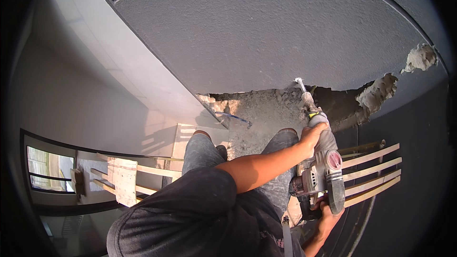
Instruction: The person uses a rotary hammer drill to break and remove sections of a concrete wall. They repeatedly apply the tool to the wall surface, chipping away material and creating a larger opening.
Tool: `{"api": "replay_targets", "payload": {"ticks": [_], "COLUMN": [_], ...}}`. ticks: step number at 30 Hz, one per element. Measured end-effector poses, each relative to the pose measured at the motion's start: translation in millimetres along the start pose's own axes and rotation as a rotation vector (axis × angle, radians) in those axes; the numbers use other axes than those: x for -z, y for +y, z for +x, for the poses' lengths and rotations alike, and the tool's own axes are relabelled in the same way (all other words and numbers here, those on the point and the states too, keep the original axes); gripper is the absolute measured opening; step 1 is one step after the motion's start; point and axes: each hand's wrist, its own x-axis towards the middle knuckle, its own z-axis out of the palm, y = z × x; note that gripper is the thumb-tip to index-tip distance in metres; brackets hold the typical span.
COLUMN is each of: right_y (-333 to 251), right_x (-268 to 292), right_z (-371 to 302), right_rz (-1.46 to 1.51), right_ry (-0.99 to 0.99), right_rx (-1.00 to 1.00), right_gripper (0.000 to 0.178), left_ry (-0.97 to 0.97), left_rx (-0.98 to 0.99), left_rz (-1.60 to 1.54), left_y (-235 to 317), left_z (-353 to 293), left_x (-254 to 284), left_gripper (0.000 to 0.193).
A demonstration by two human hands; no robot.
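Observation:
A dusty rotary hammer [334,181] is held in both my hands, its nose angled up and away from me. My left hand [312,138] is wrapped round the front of its body, behind the chuck. Lower down, my right hand [328,218] grips the rear end, with its fingers partly hidden by the tool. The chisel bit [301,85] meets the lower edge of the dark grey plastered wall [266,33], where a pale chipped spot shows at the tip. Below that edge lies a rough broken-out cavity [257,107].
Wooden slats [371,176] stick out to the right of the tool, and more slats with a board [124,181] are on the left. A blue cable or hose [233,116] hangs near the cavity. Broken plaster [378,93] edges the wall at right.

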Motion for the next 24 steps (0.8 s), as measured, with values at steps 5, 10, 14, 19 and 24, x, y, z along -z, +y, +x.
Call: {"api": "replay_targets", "payload": {"ticks": [5,10,14,19,24], "right_y": [2,6,6,8,6], "right_x": [0,1,0,1,2], "right_z": [0,6,5,3,6], "right_rz": [-0.044,-0.036,-0.012,0.035,0.033], "right_ry": [0.006,-0.033,-0.058,-0.031,-0.038], "right_rx": [0.015,0.03,0.013,0.028,0.025], "right_gripper": [0.025,0.024,0.023,0.021,0.014], "left_ry": [0.024,-0.024,-0.029,0.034,-0.049], "left_rx": [0.037,-0.001,-0.017,0.004,0.031], "left_rz": [0.055,0.04,0.017,0.059,0.001], "left_y": [8,11,9,14,11], "left_z": [-8,-2,3,-14,-1], "left_x": [-7,-4,-1,-9,1], "left_gripper": [0.072,0.068,0.064,0.061,0.057]}}
